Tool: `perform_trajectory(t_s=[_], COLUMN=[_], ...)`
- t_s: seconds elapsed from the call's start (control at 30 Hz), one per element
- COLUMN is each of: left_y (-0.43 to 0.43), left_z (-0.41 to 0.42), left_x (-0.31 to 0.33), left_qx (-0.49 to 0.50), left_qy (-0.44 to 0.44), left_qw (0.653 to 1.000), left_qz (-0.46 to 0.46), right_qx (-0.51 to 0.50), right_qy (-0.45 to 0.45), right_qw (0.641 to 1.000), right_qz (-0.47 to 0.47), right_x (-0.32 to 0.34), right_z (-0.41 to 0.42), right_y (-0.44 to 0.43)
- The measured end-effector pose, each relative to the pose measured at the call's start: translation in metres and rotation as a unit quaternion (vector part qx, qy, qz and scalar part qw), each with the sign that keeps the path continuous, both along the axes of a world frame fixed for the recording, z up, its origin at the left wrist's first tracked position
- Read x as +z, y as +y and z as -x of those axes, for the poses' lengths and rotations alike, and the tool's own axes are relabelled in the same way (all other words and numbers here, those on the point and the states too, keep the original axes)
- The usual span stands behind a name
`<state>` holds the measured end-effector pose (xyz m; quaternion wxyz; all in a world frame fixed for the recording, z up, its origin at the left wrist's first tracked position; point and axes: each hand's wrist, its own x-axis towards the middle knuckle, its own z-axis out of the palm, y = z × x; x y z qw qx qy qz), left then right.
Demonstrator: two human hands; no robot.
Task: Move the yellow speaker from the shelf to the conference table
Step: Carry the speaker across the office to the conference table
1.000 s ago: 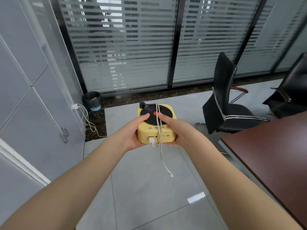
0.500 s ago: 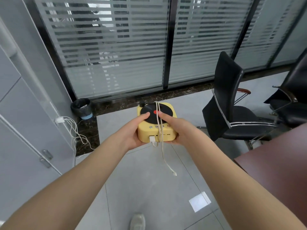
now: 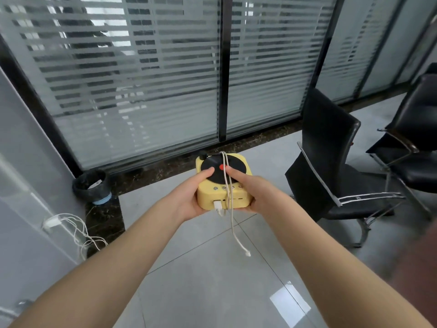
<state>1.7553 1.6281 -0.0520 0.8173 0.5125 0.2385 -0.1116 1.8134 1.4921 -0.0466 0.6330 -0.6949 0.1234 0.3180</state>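
Observation:
The yellow speaker [image 3: 234, 199] is a small box with a black record disc and red centre on top. I hold it in the air over the floor between both hands. My left hand [image 3: 189, 197] grips its left side with the thumb on the disc. My right hand [image 3: 254, 192] grips its right side, thumb also on the disc. A white cable [image 3: 233, 223] runs over the disc and hangs down from the front, its plug end dangling. A blurred brown edge of the conference table [image 3: 423, 261] shows at the far right.
A black office chair [image 3: 331, 162] stands right of the speaker, another black chair [image 3: 416, 143] at the far right. A black waste bin [image 3: 91, 185] sits by the glass wall with blinds. White cables [image 3: 78, 229] hang from a grey cabinet on the left. Grey floor tiles lie below.
The view has turned left and drifted away from the table, which now shows only as a blur at the right edge. Both hands keep the same hold on the speaker.

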Motion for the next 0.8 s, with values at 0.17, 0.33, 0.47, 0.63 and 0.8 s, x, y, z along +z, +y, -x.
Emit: perform_trajectory(t_s=[0.17,0.33,0.47,0.63,0.8], left_y=[0.021,0.04,0.057,0.081,0.097], left_z=[-0.049,-0.111,-0.169,-0.265,-0.342], left_x=[-0.005,-0.007,-0.01,-0.005,-0.004], left_qx=[-0.011,-0.024,-0.029,-0.045,-0.054], left_qy=[0.004,0.0,0.005,0.014,0.028], left_qw=[1.0,1.0,0.999,0.999,0.998], left_qz=[0.013,0.017,0.014,0.003,-0.003], right_qx=[-0.018,-0.034,-0.036,-0.043,-0.062], right_qy=[-0.004,-0.007,-0.012,-0.009,-0.007], right_qw=[1.0,0.999,0.999,0.999,0.998], right_qz=[0.016,0.025,0.025,0.014,0.01], right_x=[-0.003,-0.007,-0.008,-0.007,-0.005], right_z=[-0.043,-0.102,-0.158,-0.251,-0.321], right_y=[0.019,0.04,0.054,0.076,0.09])
